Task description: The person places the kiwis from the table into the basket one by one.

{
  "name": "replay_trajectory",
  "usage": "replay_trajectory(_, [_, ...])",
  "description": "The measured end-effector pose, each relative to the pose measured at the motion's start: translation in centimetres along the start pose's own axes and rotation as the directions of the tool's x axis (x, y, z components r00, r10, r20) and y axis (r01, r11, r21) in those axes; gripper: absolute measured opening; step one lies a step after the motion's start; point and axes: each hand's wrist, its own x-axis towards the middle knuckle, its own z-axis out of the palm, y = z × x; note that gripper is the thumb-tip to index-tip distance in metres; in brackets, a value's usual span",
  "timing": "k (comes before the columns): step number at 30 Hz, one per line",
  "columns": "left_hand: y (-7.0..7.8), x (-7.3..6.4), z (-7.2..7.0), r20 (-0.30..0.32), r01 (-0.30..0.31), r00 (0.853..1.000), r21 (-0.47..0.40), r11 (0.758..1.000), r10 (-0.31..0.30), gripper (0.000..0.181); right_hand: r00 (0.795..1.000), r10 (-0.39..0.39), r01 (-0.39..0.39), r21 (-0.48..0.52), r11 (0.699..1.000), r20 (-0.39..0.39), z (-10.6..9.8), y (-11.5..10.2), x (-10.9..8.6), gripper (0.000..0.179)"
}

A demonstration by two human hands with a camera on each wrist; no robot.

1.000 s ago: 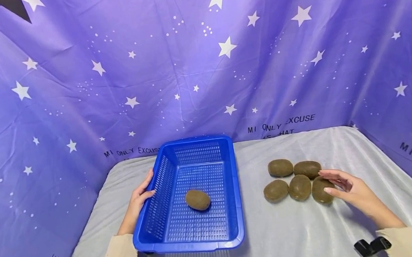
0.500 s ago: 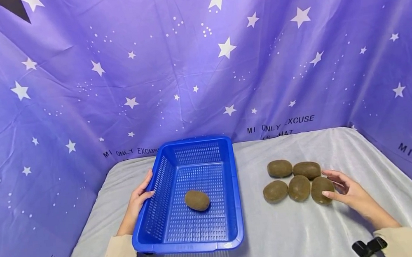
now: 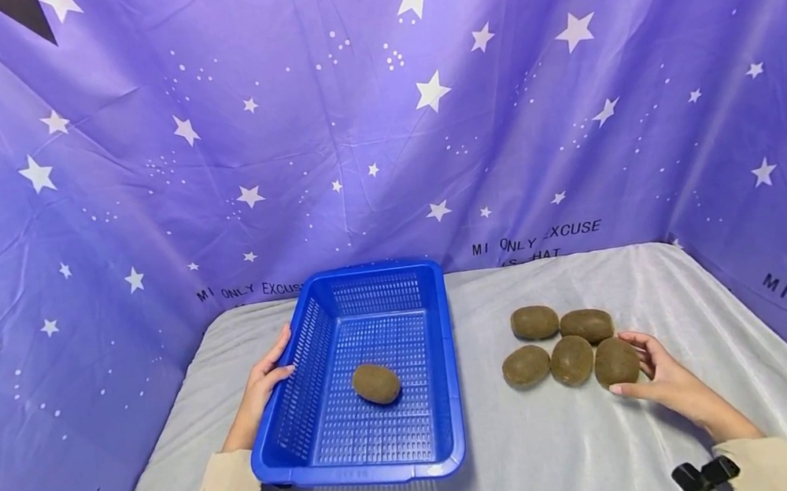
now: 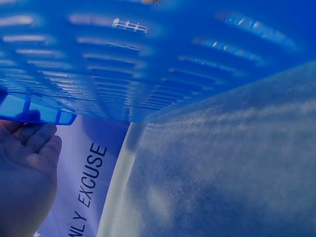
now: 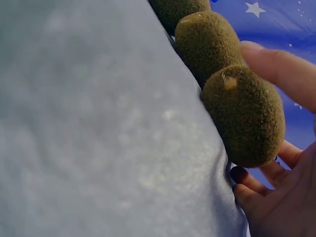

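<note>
In the head view, a blue basket (image 3: pixel 454 398) stands on the grey tabletop (image 3: pixel 527 450), left of the middle, close to the far edge. The left hand (image 3: pixel 259 386) grips its left rim, thumb over the top. One kiwi (image 3: pixel 376 384) lies on the basket's floor. Between the basket and the tabletop's right edge, four other kiwis (image 3: pixel 571 361) form a close group with the rightmost kiwi (image 3: pixel 616 363), round which the right hand (image 3: pixel 662 374) curves its fingers, thumb at the near end.

In the left wrist view, the fingers come under the rim from outside.

In the right wrist view, the rightmost kiwi rests on the cloth; how firmly it is gripped, one cannot tell.
</note>
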Motion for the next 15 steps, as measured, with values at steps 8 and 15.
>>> replay_trajectory(8, [-0.18,0.22,0.03,0.005,-0.073,0.997,0.053,0.996,0.073,0.059,1.0,-0.02,0.02,-0.021,1.0,-0.002,0.06,0.25,-0.02,0.075])
replay_trajectory(15, [-0.07,0.11,0.03,-0.006,-0.021,1.0,0.014,1.0,0.021,0.061,1.0,0.021,-0.022,-0.056,0.998,-0.013,0.08,0.12,0.06,0.072])
